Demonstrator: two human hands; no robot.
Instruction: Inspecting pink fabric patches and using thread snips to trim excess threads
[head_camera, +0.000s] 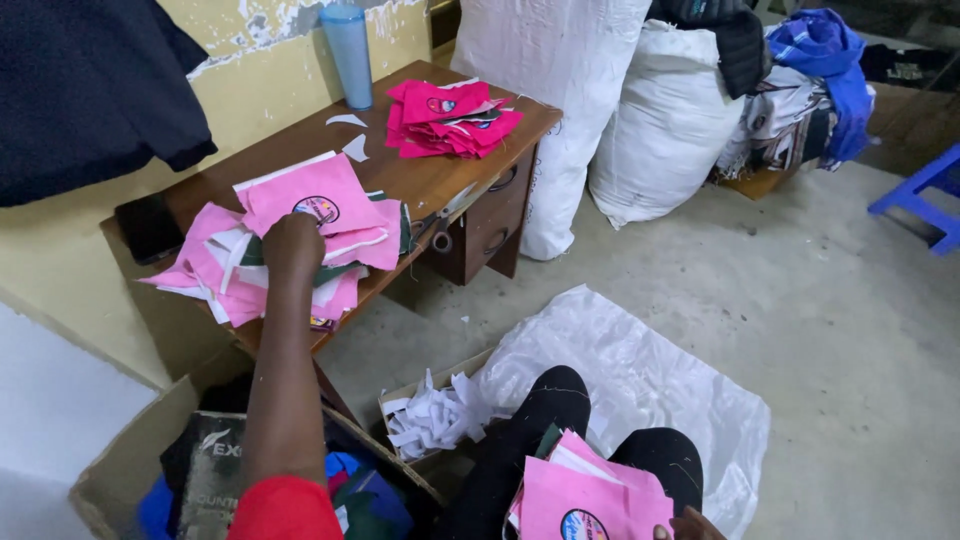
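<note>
resting left hand (292, 243) closed on pink fabric pile (300, 240), right hand (690, 525) barely visible, grip unclear, wooden desk (430, 180)

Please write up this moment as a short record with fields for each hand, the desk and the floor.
left hand: left hand reaches onto the light pink fabric pile on the wooden desk
right hand: right hand, only partly in view at the lower edge, touches pink pieces on the lap
desk: darker pink stack, blue tumbler, dark phone
floor: cardboard box of white scraps, white plastic sheet, white sacks
</note>
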